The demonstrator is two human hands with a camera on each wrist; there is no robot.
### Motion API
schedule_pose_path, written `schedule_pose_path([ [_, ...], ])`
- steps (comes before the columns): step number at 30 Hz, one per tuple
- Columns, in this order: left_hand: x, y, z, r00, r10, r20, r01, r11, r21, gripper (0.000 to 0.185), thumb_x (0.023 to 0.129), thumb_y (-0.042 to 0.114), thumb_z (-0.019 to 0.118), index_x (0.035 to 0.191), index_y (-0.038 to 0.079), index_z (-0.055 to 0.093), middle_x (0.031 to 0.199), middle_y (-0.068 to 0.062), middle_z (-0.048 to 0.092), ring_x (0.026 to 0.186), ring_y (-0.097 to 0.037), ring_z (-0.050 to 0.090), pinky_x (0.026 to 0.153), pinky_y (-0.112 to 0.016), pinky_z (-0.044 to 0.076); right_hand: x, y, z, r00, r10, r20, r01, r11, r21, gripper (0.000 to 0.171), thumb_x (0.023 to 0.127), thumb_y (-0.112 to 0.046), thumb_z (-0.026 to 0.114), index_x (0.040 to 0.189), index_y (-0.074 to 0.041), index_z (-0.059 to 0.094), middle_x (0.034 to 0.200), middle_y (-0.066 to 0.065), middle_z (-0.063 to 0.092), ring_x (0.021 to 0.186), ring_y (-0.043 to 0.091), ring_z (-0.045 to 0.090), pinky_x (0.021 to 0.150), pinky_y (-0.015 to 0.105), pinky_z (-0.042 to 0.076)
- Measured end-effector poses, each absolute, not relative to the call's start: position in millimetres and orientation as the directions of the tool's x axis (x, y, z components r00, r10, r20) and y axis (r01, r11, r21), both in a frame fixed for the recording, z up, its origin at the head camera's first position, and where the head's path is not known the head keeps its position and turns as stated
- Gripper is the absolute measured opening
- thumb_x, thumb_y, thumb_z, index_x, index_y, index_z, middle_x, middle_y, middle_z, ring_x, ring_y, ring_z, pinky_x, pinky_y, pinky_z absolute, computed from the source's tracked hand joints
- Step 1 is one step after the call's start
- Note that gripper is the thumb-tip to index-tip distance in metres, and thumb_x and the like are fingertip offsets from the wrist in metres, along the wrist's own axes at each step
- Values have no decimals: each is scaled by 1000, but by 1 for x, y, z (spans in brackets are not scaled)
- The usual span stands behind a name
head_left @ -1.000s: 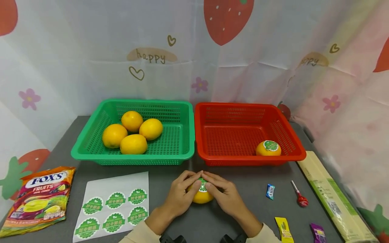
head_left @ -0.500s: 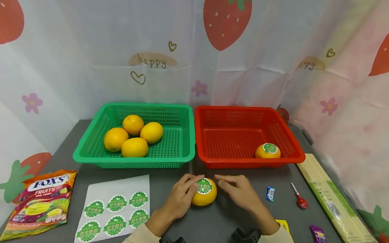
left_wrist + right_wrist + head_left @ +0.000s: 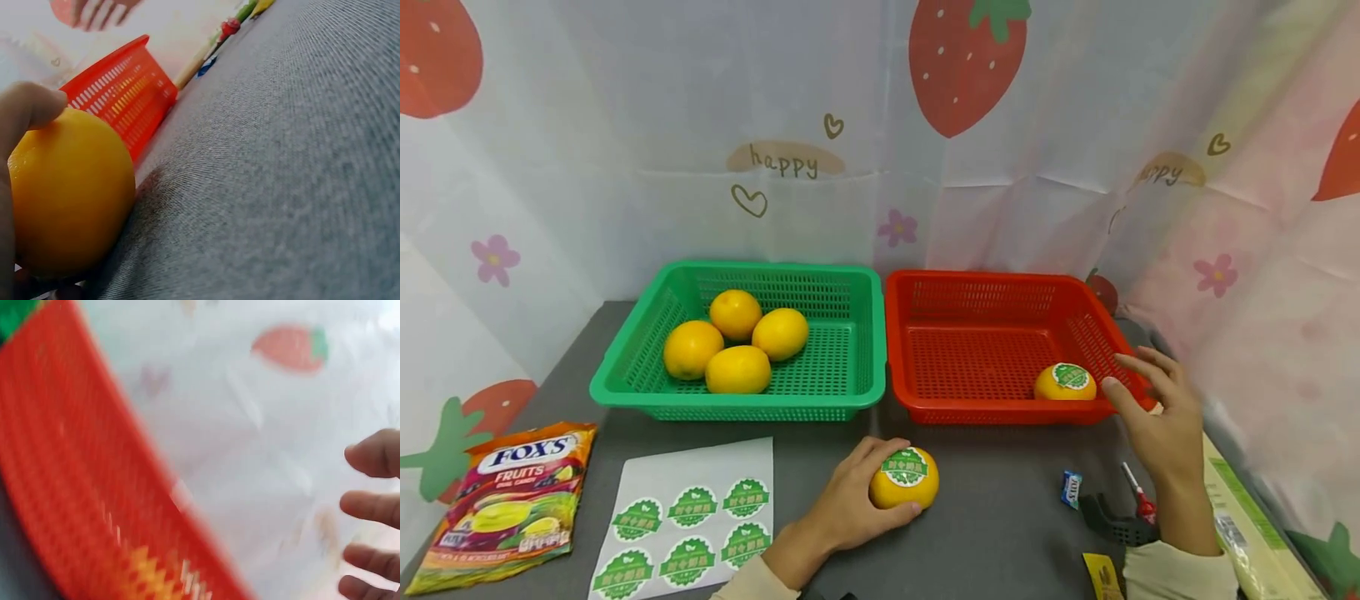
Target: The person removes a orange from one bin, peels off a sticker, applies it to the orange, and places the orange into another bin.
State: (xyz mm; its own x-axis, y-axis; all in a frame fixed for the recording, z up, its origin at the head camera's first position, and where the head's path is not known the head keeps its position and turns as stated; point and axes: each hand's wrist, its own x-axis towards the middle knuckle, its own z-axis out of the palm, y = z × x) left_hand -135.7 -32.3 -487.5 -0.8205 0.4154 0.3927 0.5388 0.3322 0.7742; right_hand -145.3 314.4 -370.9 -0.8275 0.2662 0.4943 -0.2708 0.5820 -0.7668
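labelled orange (image 3: 904, 478): on the grey table (image 3: 1000, 533) in front of the red basket (image 3: 925, 400), green sticker up; no basket holds it yet.
green basket (image 3: 625, 385): four bare oranges (image 3: 735, 341) bunched at its left, none stickered as far as shows.
red basket: one stickered orange (image 3: 1064, 382) in the near right corner; the rest is bare mesh.
sticker sheet (image 3: 685, 525): six green stickers on it, upper part peeled bare.
progress (judged): two oranges labelled, one binned, one on the table; four unlabelled, and the six stickers would cover them.
left hand (image 3: 844, 505): fingers curled round the left side of the labelled orange, thumb against it in the left wrist view (image 3: 28, 109); holds it on the table.
right hand (image 3: 1157, 421): raised by the red basket's right rim, fingers spread and relaxed, holding nothing; nearest the stickered orange. right wrist view is blurred.
candy bag (image 3: 505, 504): flat at the table's left edge.
lollipop (image 3: 1138, 498) and wrapped sweet (image 3: 1071, 488): near the right forearm.
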Motion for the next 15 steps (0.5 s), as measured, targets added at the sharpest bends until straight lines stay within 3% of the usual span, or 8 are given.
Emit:
schedule_pose_path([
  [8,-136,-37,-485,-811,457,364,532,321,783,65,74,31,79,132,19,54,113,8,50,91,-10,55,79,-31,49,-162,347,-410,-881,365,300,-67,533,-843,48,92,-24,65,132,2,56,151,7,35,138,30,25,106,56,24],
  [15,-136,-35,-476,-803,412,431,561,277,781,63,71,30,83,128,25,56,110,10,52,91,-11,56,77,-32,50,-166,352,-428,-870,430,243,4,498,-867,50,94,-29,62,134,-1,56,153,1,32,140,24,23,108,52,22],
])
